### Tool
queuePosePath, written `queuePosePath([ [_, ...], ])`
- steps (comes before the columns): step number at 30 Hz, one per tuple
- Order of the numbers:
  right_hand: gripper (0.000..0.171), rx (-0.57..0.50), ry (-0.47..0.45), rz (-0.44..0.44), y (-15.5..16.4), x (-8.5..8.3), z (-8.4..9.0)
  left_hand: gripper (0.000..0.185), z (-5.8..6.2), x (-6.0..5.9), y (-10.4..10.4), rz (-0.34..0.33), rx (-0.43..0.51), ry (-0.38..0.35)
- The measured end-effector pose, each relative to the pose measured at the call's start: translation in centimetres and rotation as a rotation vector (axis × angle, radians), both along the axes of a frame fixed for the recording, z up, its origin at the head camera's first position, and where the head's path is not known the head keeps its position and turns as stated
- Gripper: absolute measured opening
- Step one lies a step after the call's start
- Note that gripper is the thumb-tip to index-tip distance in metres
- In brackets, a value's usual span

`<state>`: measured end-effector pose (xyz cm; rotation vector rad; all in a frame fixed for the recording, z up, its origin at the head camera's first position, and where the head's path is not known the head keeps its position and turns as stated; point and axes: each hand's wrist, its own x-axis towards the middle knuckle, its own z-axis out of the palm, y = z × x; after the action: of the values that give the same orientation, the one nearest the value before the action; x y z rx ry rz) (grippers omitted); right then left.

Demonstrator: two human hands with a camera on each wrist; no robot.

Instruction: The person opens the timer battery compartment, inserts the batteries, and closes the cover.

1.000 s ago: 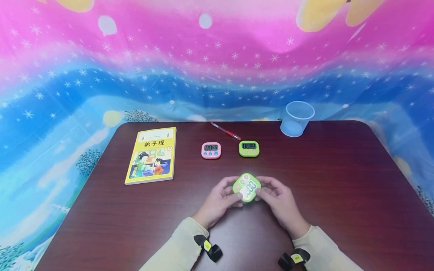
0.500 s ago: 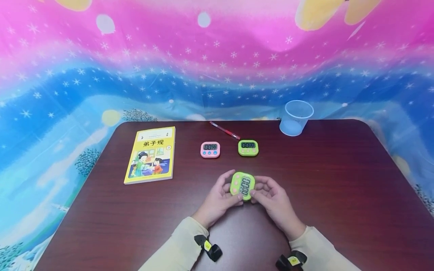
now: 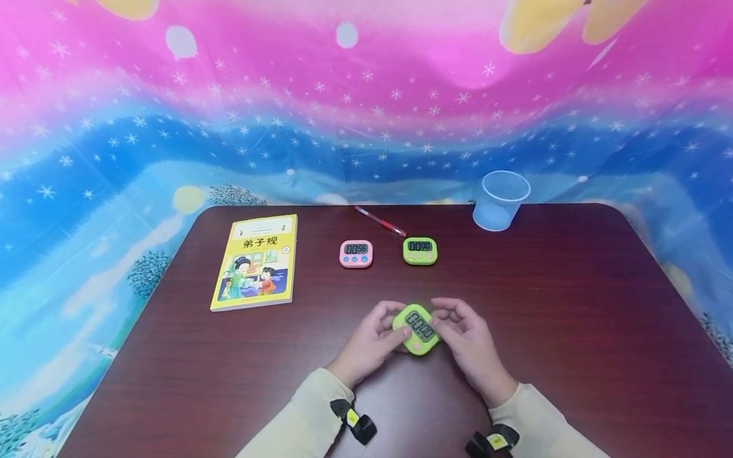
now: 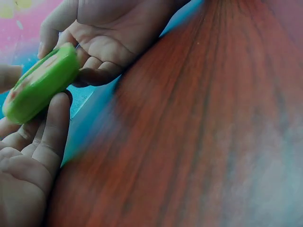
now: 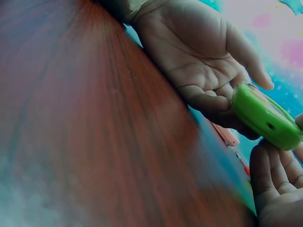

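Observation:
A green digital timer point(image 3: 413, 310) is held over the table between both hands, tilted with its display facing up and its buttons toward the lower left. My left hand point(image 3: 366, 340) grips it from the left, thumb on the face and fingers underneath. From the right, my right hand point(image 3: 472, 343) pinches its edge near the display. In the left wrist view, the timer's green side point(image 4: 45, 92) shows between the fingers of both hands. A small dark slot is visible on the timer's edge point(image 5: 265, 118) in the right wrist view.
Beyond the hands lie a pink timer point(image 3: 356, 259) and a second green timer point(image 3: 420, 257). Behind them is a red pen point(image 3: 380, 222). A yellow book point(image 3: 254, 264) lies at left; a clear plastic cup point(image 3: 498, 207) stands at the back right of the brown table point(image 3: 572, 305).
The held timer has turned counterclockwise in the hands, its buttons going from upper left to lower left. The pink timer's reading has gone from 55 to 56.

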<state>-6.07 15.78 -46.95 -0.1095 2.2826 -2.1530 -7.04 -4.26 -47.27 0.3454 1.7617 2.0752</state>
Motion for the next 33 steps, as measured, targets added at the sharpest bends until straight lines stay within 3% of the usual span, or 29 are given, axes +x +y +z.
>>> queuePosePath([
  [4, 0.031, 0.009, 0.006, -0.034, 0.13, -0.08, -0.07, 0.032, -0.01, 0.05, -0.06, 0.000, -0.025, -0.005],
  [9, 0.028, 0.014, 0.003, -0.059, 0.15, -0.18, -0.10, 0.035, 0.07, 0.09, -0.14, -0.017, -0.038, -0.001],
  [15, 0.028, 0.006, -0.007, -0.062, 0.16, -0.20, -0.08, 0.042, 0.15, -0.03, -0.24, -0.007, 0.011, -0.049],
  [25, 0.060, 0.005, -0.015, 0.123, 0.46, -0.24, 0.12, 0.047, -0.05, -0.39, -0.23, 0.101, 0.092, -0.128],
  [33, 0.067, -0.001, 0.009, 0.158, 0.62, -0.44, -0.24, 0.048, 0.00, -0.33, -0.18, 0.133, 0.103, -0.137],
])
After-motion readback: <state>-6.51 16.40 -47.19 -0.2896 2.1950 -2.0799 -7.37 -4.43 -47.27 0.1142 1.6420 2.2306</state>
